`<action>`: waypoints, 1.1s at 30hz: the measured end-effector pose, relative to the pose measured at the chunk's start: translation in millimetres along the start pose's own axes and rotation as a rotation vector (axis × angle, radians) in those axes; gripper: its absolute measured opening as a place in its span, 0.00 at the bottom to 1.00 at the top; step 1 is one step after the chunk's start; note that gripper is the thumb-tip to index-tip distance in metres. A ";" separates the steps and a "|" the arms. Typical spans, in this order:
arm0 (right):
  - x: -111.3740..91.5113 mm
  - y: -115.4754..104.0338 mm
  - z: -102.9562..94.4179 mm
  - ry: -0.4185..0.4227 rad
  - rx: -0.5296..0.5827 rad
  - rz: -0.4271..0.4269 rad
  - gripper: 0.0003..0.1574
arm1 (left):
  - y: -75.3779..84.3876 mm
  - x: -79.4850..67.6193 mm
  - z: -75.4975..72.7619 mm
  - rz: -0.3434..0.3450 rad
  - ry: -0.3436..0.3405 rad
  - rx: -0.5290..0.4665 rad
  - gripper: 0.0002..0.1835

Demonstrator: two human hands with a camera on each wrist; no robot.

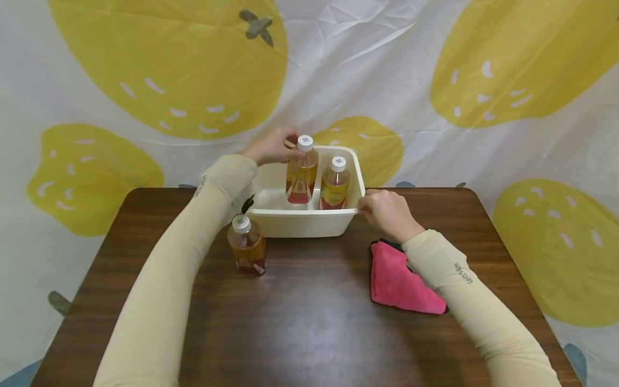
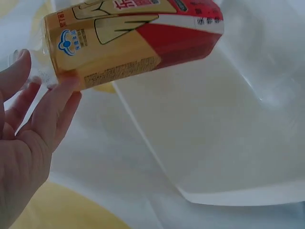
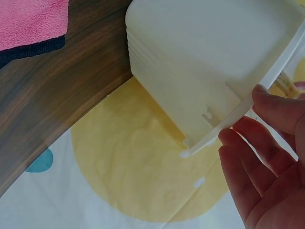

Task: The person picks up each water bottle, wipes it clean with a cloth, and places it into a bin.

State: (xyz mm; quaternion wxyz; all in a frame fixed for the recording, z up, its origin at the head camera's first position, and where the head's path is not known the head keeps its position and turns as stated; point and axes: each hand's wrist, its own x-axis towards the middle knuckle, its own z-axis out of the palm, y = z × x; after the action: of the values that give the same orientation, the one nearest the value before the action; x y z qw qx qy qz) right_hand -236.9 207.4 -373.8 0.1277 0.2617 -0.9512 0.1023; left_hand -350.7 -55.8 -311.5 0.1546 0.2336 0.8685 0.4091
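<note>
Head view: your left grip [image 1: 276,147] has thumb and fingers round the neck of a clear plastic bottle [image 1: 302,180] with white cap and yellow-and-red label, over the cream rectangular plastic bin [image 1: 300,226]. Your right grip [image 1: 387,211] pinches its near-right rim. A second white-capped bottle [image 1: 335,191] stands inside, right of the first. On the dark wood-grain bench [image 1: 300,317], a third white-capped bottle [image 1: 249,250] stands just before the bin; your right forearm [image 1: 474,301] partly hides a dark-edged pink cloth [image 1: 398,279].
</note>
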 end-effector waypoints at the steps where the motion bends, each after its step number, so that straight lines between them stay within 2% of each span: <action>1: -0.5 -0.3 -0.1 0.003 0.000 -0.001 0.04 | -1.7 1.5 1.4 -0.003 -0.013 0.000 0.16; 10: -2.6 -4.1 -1.4 0.006 0.010 -0.017 0.04 | -7.3 5.0 13.3 -0.119 -0.177 -0.025 0.18; 13: -2.8 -5.4 -1.6 0.009 0.010 -0.021 0.04 | -10.0 6.4 15.2 -0.138 -0.209 -0.011 0.19; 20: -2.9 -8.4 -1.1 0.016 0.011 -0.033 0.04 | -15.7 7.1 18.1 -0.171 -0.228 0.010 0.17; 27: -1.4 -9.9 0.1 0.028 0.017 -0.037 0.04 | -16.2 6.8 21.4 -0.234 -0.266 0.001 0.17; 33: 0.3 -9.7 1.3 0.026 0.013 -0.039 0.04 | -15.3 6.8 22.5 -0.237 -0.263 0.049 0.18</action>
State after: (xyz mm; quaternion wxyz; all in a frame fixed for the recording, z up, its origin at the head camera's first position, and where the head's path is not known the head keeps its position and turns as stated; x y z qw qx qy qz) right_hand -232.3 198.8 -373.7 0.1401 0.2796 -0.9435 0.1095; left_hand -350.3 -46.3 -337.9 0.3084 0.1848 0.8718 0.3327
